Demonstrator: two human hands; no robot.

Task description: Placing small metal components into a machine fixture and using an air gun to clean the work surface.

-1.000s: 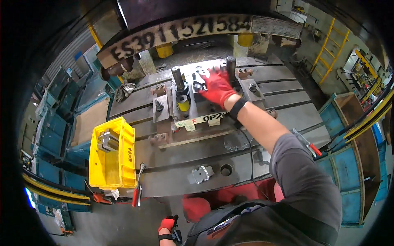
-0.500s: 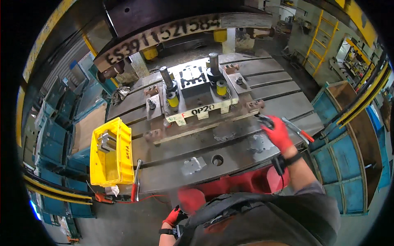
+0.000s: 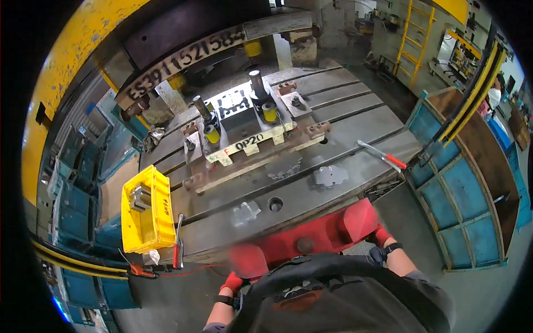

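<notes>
My left hand [image 3: 231,282], in a red glove, is at the left end of a red two-hand control console [image 3: 305,236], against its rounded guard. My right hand [image 3: 382,236], also red-gloved, reaches in at the console's right guard. On both hands the fingers are hidden by the guards. Beyond the console, a flat cut metal plate [image 3: 331,176] lies on the slotted press bed [image 3: 383,125]. Farther in stands a die [image 3: 239,130] with two upright guide posts, and a bright cut-out sheet piece [image 3: 234,104] sits between them.
At the left is a yellow plastic bin [image 3: 147,222] holding grey metal blocks. Red-handled pliers [image 3: 177,244] stand beside it; another red-handled tool [image 3: 383,154] lies at the bed's right. The press ram [image 3: 189,61] hangs above. Blue crates [image 3: 461,188] stand to the right.
My right hand has drawn back from the bed's right side to the console's right guard. My left hand stays by the left guard. The view has shifted, with the die farther left.
</notes>
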